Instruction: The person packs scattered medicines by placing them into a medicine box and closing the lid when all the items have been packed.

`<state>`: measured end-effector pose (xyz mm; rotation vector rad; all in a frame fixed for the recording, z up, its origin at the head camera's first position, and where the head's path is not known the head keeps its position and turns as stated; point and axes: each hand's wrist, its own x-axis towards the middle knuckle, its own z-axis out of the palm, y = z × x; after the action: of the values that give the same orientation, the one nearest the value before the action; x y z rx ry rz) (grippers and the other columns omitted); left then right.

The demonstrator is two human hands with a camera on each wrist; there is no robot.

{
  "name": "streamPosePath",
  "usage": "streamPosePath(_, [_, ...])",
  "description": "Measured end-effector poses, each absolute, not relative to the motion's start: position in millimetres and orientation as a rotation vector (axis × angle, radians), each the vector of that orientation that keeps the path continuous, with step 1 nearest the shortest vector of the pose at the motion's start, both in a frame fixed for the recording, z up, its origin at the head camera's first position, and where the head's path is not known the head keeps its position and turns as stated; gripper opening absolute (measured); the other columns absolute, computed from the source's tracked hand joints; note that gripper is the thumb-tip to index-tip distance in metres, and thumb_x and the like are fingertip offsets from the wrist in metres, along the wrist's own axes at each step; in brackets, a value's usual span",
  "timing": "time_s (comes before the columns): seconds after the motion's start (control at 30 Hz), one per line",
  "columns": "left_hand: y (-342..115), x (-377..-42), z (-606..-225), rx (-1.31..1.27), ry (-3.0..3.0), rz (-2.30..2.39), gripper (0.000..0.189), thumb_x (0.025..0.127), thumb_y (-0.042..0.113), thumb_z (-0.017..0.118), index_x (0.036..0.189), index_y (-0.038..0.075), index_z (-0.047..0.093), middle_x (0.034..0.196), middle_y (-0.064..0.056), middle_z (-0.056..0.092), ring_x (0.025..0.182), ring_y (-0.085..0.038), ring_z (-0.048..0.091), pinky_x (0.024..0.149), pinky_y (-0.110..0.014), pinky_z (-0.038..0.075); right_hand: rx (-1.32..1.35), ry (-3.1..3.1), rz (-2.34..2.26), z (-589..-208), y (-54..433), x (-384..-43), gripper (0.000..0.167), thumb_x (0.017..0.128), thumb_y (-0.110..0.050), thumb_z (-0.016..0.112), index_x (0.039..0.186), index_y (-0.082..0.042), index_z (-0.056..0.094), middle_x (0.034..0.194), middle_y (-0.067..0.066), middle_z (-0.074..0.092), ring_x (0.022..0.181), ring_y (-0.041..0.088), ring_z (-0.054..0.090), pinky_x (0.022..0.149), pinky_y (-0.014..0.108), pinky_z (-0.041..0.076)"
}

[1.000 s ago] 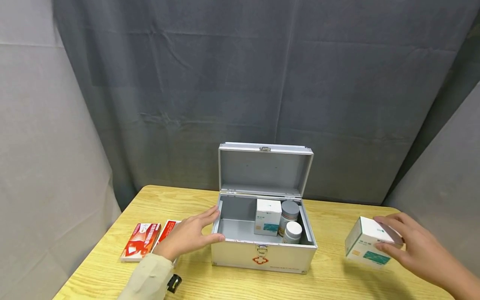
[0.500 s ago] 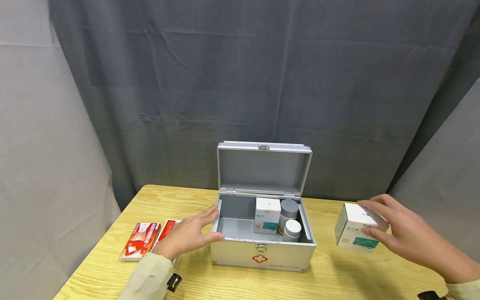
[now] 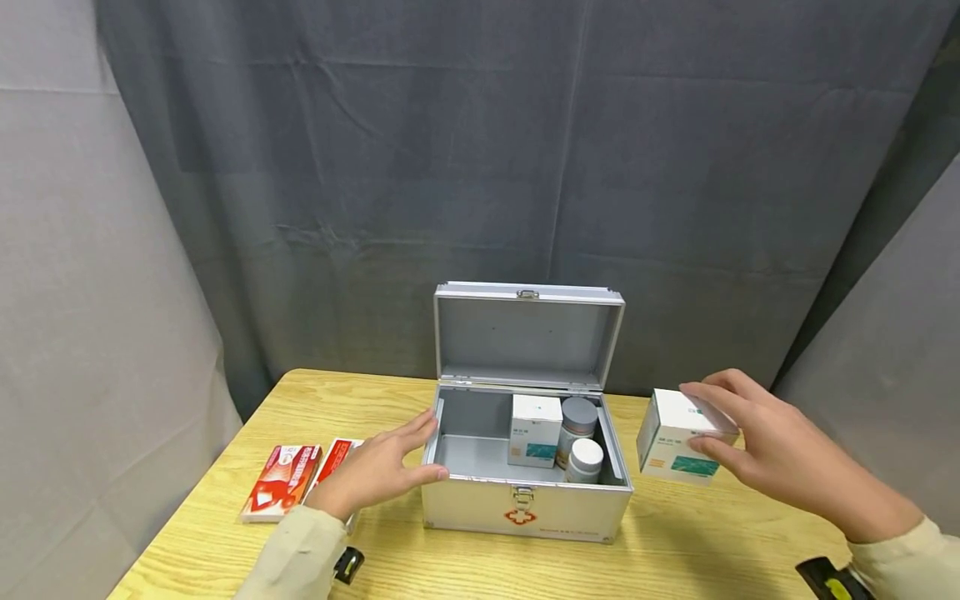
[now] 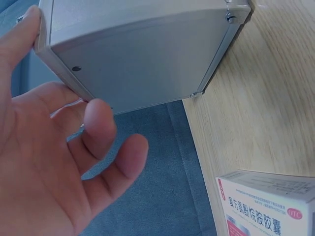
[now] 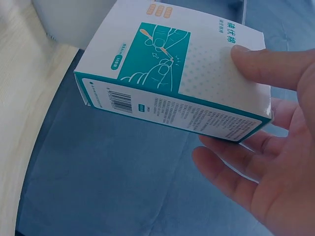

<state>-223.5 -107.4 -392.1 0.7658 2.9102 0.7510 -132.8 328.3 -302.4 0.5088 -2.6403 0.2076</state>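
My right hand [image 3: 757, 433] pinches a white and green carton of iodophor cotton swabs [image 3: 682, 437], thumb on its front face and fingers behind. The carton hangs above the table, right of the case; the right wrist view shows its printed front [image 5: 162, 49] and barcode side. My left hand [image 3: 382, 471] rests with relaxed fingers on the left rim of an open silver first-aid case [image 3: 480, 504]. Inside the case stand a similar white carton [image 3: 535, 429], a grey-capped bottle [image 3: 578, 425] and a white-capped bottle [image 3: 584, 462], all towards its right side.
Left of the case, a red medicine box [image 3: 281, 483] lies on the wooden table [image 3: 405, 575]. A second red and white box [image 3: 336, 458] is partly hidden by my left hand. The case's raised lid [image 3: 528, 342] stands before a grey curtain [image 3: 450, 167].
My right hand has carried the carton leftward and slightly up, closer to the case. My left hand has stayed at the case's left rim.
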Motion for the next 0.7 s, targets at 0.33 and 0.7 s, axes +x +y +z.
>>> streamPosePath(0.33, [-108, -224, -392, 0.756, 2.928, 0.723, 0.080, 0.086, 0.063, 0.064, 0.151, 0.020, 0.043, 0.163, 0.009, 0.031, 0.140, -0.034, 0.047, 0.110, -0.060, 0.041, 0.673, -2.510, 0.199, -294, 300, -146, 0.058, 0.073, -0.016, 0.087, 0.126, -0.010, 0.064, 0.111, 0.002, 0.060, 0.081, 0.007, 0.057, 0.061, 0.024, 0.048])
streamPosePath(0.7, [-108, -227, -393, 0.765, 2.935, 0.717, 0.079, 0.086, 0.061, 0.066, 0.150, 0.020, 0.044, 0.162, 0.009, 0.033, 0.140, -0.033, 0.047, 0.109, -0.058, 0.042, 0.730, -2.563, 0.242, -291, 265, -156, 0.050, 0.079, -0.017, 0.082, 0.124, -0.007, 0.063, 0.113, 0.002, 0.061, 0.085, 0.009, 0.059, 0.066, 0.028, 0.052])
